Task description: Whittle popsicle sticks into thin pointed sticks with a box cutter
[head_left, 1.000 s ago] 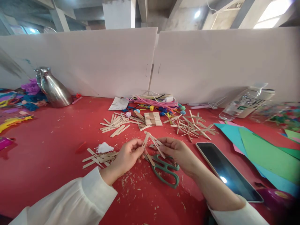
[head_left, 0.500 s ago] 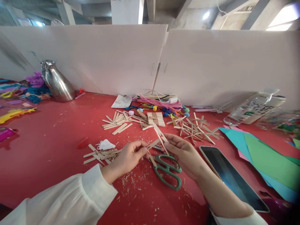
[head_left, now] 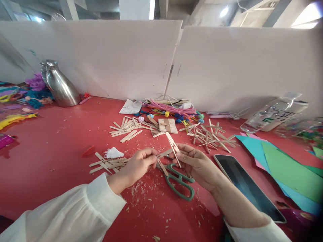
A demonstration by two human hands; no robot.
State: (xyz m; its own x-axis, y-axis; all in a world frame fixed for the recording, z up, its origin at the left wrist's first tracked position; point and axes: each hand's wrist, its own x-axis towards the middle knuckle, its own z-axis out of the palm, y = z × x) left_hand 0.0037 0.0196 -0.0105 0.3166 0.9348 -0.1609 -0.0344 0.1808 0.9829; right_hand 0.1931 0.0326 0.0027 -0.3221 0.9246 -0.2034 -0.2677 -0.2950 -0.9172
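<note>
My left hand [head_left: 142, 165] is closed, thumb and forefinger pinching a notched wooden craft stick [head_left: 163, 167] that slants down to the right. Opposite it, my right hand [head_left: 195, 161] grips more craft sticks [head_left: 172, 141], one of them notched and pointing up and away. Between the hands another stick spans the gap, and the sticks meet or cross there; whether they interlock I cannot tell. Green-handled scissors [head_left: 180, 193] lie on the red table beneath, their blades partly hidden by the hands and sticks. Wood shavings [head_left: 141, 188] are strewn around them.
Loose craft sticks [head_left: 124, 127] lie beyond my hands, with crossed sticks [head_left: 212, 136] to the right and more beside a white scrap [head_left: 114, 153]. A phone [head_left: 246, 188] and coloured paper [head_left: 285, 168] flank my right arm. A metal jug [head_left: 62, 87] stands back left; bottles [head_left: 272, 112] lean back right.
The view has tilted slightly, so the table things sit a little higher. Both hands keep their grip on the sticks, with only a slight shift in the sticks' angle.
</note>
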